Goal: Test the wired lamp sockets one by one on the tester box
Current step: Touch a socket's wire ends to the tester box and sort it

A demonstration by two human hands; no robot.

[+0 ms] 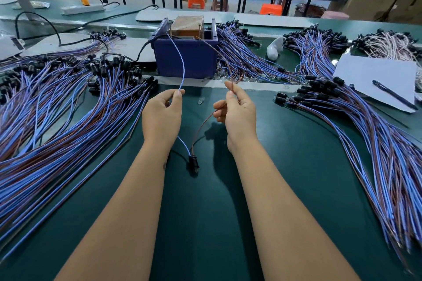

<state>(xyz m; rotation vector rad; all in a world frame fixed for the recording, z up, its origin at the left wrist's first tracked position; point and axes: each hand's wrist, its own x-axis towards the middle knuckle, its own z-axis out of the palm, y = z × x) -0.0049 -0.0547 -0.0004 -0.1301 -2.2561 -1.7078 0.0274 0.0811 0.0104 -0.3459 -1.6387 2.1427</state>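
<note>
1. Many wired sockets lie in a big left pile on the green table, black sockets at the far end. I cannot tell from this view whether they are tested or waiting.
2. Left hand pinches the blue wire between thumb and forefinger, fingers clamped on it; the wire's free end arcs up to the left edge of the tester box.
3. Between the forearms, the 1 socket in hand rests on the table, both its wires rising to the hands.
4. Right hand pinches the brown wire, fingers clamped on it; its end reaches toward the box's right contact. Contact looks likely, yet no lit bulb shows, so this test seems under way, not finished.
5. Right of the box, further bundles and a pen on paper suggest much work remains.
</note>
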